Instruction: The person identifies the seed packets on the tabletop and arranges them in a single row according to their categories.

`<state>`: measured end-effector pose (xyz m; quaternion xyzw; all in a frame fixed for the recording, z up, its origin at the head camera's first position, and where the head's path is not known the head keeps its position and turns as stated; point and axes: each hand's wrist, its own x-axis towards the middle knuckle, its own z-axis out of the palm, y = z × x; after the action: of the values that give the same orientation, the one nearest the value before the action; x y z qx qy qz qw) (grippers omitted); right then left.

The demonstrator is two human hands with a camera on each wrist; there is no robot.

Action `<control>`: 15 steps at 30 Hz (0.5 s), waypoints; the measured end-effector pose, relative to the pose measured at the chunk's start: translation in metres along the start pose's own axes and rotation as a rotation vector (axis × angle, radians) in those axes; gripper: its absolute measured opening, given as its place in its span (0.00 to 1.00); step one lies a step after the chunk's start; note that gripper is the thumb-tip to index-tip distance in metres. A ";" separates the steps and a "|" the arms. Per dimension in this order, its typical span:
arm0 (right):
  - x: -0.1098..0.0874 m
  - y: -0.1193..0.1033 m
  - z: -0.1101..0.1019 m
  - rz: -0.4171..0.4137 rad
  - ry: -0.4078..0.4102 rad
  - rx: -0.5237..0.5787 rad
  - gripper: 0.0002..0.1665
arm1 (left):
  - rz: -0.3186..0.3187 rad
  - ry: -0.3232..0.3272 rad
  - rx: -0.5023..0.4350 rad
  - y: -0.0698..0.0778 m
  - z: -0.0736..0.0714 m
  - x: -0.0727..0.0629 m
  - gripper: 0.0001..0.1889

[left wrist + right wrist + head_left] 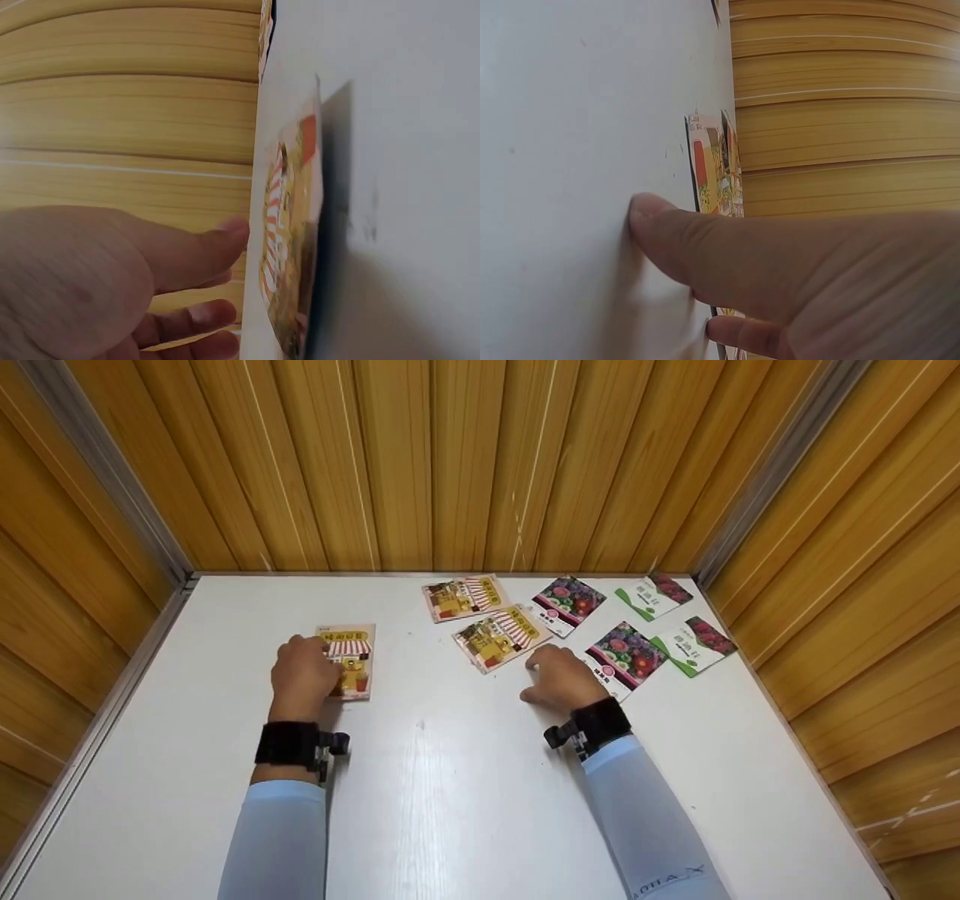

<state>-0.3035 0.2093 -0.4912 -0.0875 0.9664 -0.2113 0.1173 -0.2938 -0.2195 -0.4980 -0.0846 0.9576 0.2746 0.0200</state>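
Note:
My left hand (301,673) is at the left edge of a seed packet (356,660) with a striped awning picture, hiding part of it. In the left wrist view this packet (289,225) lies on the white table, and the thumb (202,251) is straight beside it, not closed round it. My right hand (562,679) is just in front of a second awning packet (502,639), its thumb and fingers spread apart. The right wrist view shows its thumb (697,240) low over the table and awning packets (709,169) behind it. Neither hand visibly holds anything.
A third awning packet (465,597) lies farther back. Two packets with purple and red flowers (570,601) (630,656) and two white-green packets (654,596) (694,645) lie at the right. Wooden panel walls (450,465) border the white table (442,802).

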 end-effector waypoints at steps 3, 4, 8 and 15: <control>-0.001 0.001 -0.001 -0.007 0.004 -0.014 0.37 | 0.077 -0.055 0.067 0.014 0.007 -0.003 0.23; -0.001 0.001 -0.002 -0.008 0.004 -0.017 0.37 | 0.095 -0.072 0.086 0.017 0.010 -0.003 0.23; -0.001 0.002 -0.002 -0.002 0.009 -0.014 0.37 | 0.111 -0.119 0.140 0.023 0.018 0.000 0.20; 0.001 0.003 0.001 -0.009 0.008 -0.025 0.37 | 0.065 -0.155 0.140 -0.005 0.006 0.006 0.18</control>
<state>-0.3051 0.2115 -0.4932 -0.0923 0.9690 -0.2001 0.1113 -0.2993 -0.2215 -0.5066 -0.0302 0.9723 0.2134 0.0907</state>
